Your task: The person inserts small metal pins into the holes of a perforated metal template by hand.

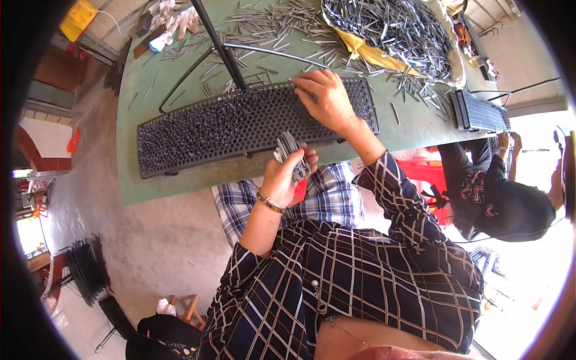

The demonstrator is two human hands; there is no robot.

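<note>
A long black perforated rack lies across the green table in front of me. Its left part is densely filled with thin dark pieces standing in the holes, while the holes farther right show bare. My left hand is closed round a bundle of thin grey metal strips, just off the rack's near edge. Over the right half of the rack hovers my right hand, its fingers bent and brought together near the holes. Whatever may be between those fingertips is too small to make out.
Loose strips lie scattered on the green table. At the back right a heap of strips rests on yellow sheeting. A black metal frame rises behind the rack. Work gloves lie back left. A person in black works at another rack, right.
</note>
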